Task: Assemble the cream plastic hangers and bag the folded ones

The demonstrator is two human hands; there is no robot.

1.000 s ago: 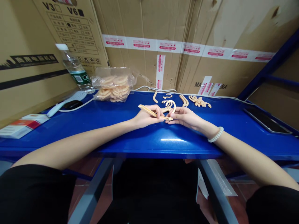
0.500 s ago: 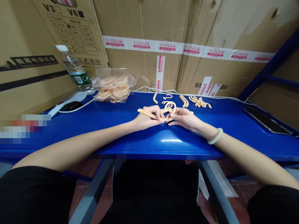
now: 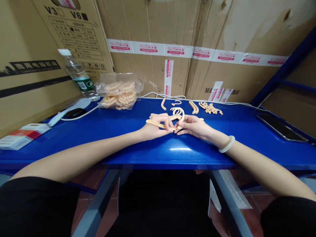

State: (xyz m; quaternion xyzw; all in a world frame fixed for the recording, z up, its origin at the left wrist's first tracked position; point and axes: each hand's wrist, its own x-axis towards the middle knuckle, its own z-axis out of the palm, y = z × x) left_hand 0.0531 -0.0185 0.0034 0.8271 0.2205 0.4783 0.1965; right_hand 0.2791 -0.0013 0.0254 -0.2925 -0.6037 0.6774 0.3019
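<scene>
My left hand point(image 3: 158, 128) is closed around a long, slightly curved beige plastic hanger arm point(image 3: 152, 123); its free end points left and its other end reaches my right fingertips. My right hand point(image 3: 195, 126) pinches a beige plastic hanger hook point(image 3: 183, 114), whose round curve rises above the thumb. Both hands meet just over the blue table, so the spot where the two parts touch is mostly covered by fingers. Behind the hands lie more beige pieces, partly hidden.
Toward the back lie a single arm point(image 3: 163, 104), a small hook point(image 3: 176, 103), paired arms point(image 3: 194, 107) and a pile of short pieces point(image 3: 211, 108). A clear bag of parts point(image 3: 119, 93), bottle point(image 3: 84, 82), brush point(image 3: 71, 107) and box point(image 3: 24, 135) stand left; a phone point(image 3: 281, 127) lies right.
The left end of the hanger arm has dipped, so it lies flatter. Both hands stay together with their grips on the two parts; the hook has sunk slightly.
</scene>
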